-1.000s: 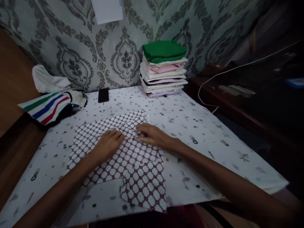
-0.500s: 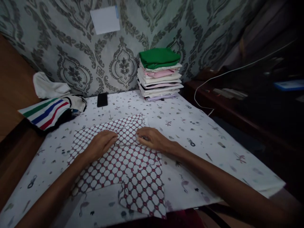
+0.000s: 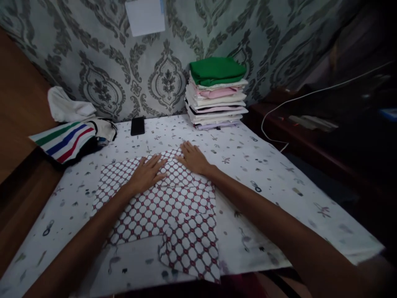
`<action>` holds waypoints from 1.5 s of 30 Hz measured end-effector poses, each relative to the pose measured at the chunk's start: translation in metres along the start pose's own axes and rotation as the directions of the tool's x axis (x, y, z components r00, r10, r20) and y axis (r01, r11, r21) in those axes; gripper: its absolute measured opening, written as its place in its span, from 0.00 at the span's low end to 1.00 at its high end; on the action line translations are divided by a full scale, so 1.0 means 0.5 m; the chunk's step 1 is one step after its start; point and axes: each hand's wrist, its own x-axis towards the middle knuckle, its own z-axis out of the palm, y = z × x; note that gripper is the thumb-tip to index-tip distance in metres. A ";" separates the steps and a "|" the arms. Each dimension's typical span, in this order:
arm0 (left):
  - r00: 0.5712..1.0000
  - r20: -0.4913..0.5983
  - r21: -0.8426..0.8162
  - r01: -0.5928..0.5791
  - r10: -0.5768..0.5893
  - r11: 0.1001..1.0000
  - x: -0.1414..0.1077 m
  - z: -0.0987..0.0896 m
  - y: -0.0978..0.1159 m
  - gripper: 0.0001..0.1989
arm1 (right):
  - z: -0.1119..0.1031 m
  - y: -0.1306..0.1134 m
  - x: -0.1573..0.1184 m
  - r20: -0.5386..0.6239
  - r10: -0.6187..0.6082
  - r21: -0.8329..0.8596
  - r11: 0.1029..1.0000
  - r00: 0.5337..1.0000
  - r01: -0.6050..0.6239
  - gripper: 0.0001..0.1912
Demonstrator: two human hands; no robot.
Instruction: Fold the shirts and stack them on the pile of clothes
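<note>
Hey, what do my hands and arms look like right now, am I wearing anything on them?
Your left hand and right hand are bare, without gloves. The left forearm and right forearm look slim, with no sleeve, watch or bracelet in view. I see no rings, but it's dim.

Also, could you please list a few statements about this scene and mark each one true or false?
1. The left hand and right hand both lie open on the white cloth with a red-and-grey lattice print. True.
2. The folded green cloth is at the bottom of the stack of folded fabric. False: it is on top.
3. The flat black phone lies left of the stack. True.
4. The white cloth with green, blue and red stripes is right of the phone. False: it is to its left.
</note>
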 end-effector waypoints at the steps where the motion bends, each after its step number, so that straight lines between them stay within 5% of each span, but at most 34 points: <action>1: 1.000 0.007 0.003 0.006 -0.006 1.000 -0.009 -0.002 -0.005 0.31 | -0.001 0.004 -0.002 0.003 0.000 -0.004 1.000 1.000 0.000 0.45; 9: 0.988 -0.067 0.024 0.143 -0.142 0.989 -0.137 -0.007 -0.056 0.30 | -0.022 0.038 -0.043 -0.103 -0.034 0.212 0.976 0.994 0.055 0.42; 11: 0.986 -0.145 -0.007 0.087 -0.088 0.996 -0.175 -0.023 -0.020 0.30 | -0.040 0.043 -0.085 -0.210 -0.023 0.337 0.937 0.978 0.094 0.38; 14: 0.947 -0.208 -0.074 -0.264 0.244 0.962 -0.225 -0.054 0.092 0.24 | -0.071 0.026 -0.163 -0.279 -0.039 0.565 0.802 0.960 0.196 0.29; 17: 0.833 -0.179 -0.113 -0.546 0.524 0.830 -0.260 -0.070 0.222 0.24 | -0.086 -0.004 -0.228 -0.093 -0.178 0.805 0.565 0.980 0.179 0.23; 19: 0.777 -0.129 -0.083 -0.628 0.616 0.774 -0.272 -0.066 0.285 0.25 | -0.084 -0.014 -0.258 0.049 -0.274 0.880 0.467 0.960 0.089 0.22; 21: 0.758 -0.100 -0.017 -0.649 0.644 0.761 -0.276 -0.053 0.318 0.21 | -0.076 -0.013 -0.278 0.124 -0.300 0.900 0.436 0.946 0.020 0.21; 24: 0.786 -0.110 0.027 -0.610 0.608 0.792 -0.273 -0.030 0.328 0.14 | -0.063 0.001 -0.296 0.143 -0.254 0.913 0.407 0.957 -0.028 0.22; 30: 0.850 -0.091 -0.153 -0.528 0.520 0.836 -0.267 -0.017 0.328 0.11 | -0.053 0.014 -0.310 0.106 -0.169 0.940 0.339 0.980 -0.043 0.23; 35: 0.950 -0.104 -0.615 -0.295 0.296 0.731 -0.201 -0.115 0.279 0.10 | -0.051 0.019 -0.307 0.142 -0.154 0.965 0.240 0.978 -0.102 0.31; 39: 0.985 -0.153 -0.717 -0.166 0.079 0.677 -0.049 -0.190 0.162 0.10 | -0.063 0.019 -0.300 0.195 -0.075 0.969 0.168 0.978 -0.180 0.36; 41: 0.992 -0.113 -0.765 -0.121 0.053 0.632 0.041 -0.181 0.103 0.10 | -0.069 0.014 -0.293 0.210 -0.038 0.963 0.181 0.977 -0.200 0.33; 45: 0.997 0.080 -0.809 0.052 0.022 0.586 0.166 -0.098 0.039 0.08 | -0.069 -0.001 -0.273 0.215 0.042 0.944 0.248 0.976 -0.218 0.24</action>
